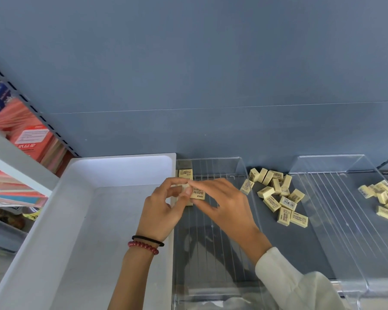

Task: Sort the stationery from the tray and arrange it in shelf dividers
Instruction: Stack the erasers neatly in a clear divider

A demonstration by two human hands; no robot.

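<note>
At frame centre, the left grip (164,206) and right grip (224,204) both pinch small cream rectangular erasers (197,193) between their fingertips, above the clear plastic shelf divider (211,253), just right of the white plastic tray (76,220).

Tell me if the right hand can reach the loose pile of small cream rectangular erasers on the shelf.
Probably yes: the eraser pile lies uncovered just beside the right hand, though that hand now pinches a cream eraser.
</note>
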